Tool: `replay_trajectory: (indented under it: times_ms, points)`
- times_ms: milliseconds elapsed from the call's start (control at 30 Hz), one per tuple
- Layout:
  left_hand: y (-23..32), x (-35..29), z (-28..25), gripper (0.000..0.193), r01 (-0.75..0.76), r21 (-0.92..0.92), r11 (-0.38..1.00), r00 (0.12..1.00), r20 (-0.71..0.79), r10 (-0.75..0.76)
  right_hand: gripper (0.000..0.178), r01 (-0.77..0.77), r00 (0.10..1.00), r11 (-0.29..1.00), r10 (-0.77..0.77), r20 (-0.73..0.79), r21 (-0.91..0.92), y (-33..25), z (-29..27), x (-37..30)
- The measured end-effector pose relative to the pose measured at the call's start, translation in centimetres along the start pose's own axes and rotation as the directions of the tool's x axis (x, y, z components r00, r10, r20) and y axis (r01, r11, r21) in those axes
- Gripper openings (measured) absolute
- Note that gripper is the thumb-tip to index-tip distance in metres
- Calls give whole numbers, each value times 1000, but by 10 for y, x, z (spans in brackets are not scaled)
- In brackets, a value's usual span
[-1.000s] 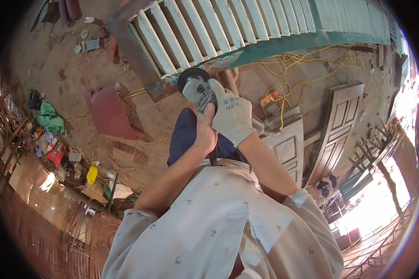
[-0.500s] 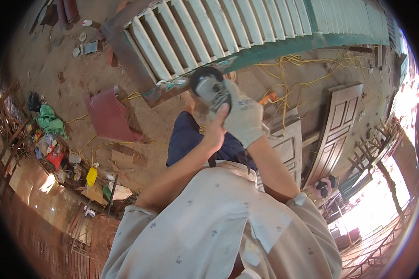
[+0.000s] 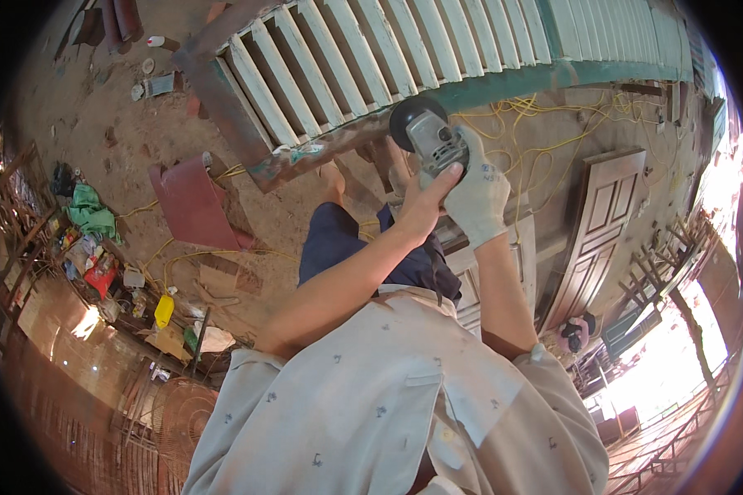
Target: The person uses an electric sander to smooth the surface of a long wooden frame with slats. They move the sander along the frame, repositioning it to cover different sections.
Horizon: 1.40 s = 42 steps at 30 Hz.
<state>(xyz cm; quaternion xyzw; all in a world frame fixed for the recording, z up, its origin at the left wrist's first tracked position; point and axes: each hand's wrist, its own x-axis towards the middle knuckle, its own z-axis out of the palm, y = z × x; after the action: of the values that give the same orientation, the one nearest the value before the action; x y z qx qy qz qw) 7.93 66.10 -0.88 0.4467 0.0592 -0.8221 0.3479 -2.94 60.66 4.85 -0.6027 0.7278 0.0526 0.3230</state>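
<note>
An angle grinder [image 3: 439, 142] with a round black disc is held between my two hands. My right hand [image 3: 480, 191], in a white work glove, wraps round its body from the right. My bare left hand [image 3: 425, 204] grips it from the lower left, thumb laid along the side. Just beyond lies a louvred shutter [image 3: 351, 132] with whitish slats; its frame is green toward the right and stripped to brown at the left end. The disc is at the frame's near edge, and I cannot tell whether it touches.
Yellow cable [image 3: 545, 153] loops over the ground at right, by a dark panelled door [image 3: 598, 206] and a paler panel [image 3: 516, 264]. A dark red sheet [image 3: 194, 202] lies at left, near piled rubbish [image 3: 95, 214]. A round fan [image 3: 182, 417] stands lower left.
Both hands and the grinder have moved right along the shutter's near edge. The disc now shows more fully, and more of the frame's brown stretch is uncovered.
</note>
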Motion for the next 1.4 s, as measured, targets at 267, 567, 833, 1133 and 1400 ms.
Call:
replay_trajectory:
  times_ms: [267,567,833,1133,1400]
  points:
    - [-11,-27,-37,45,-169,-154,973,985,14,173,76,183,982,981,-180,58,-61,-23,30,-13]
    - [-6,28,55,58,-66,17,998,998,10,66,73,-8,1000,997,7,-17,-76,30,-30,23]
    - [-18,8,32,55,38,-11,999,998,-40,-39,72,10,1000,999,-11,-20,-45,28,-12,1]
    - [-14,19,17,51,-105,-17,994,991,84,106,72,53,999,996,-53,2,-72,18,-11,12]
    - [-12,51,73,62,53,94,994,998,34,-57,68,-28,995,996,20,-97,-84,50,-47,30]
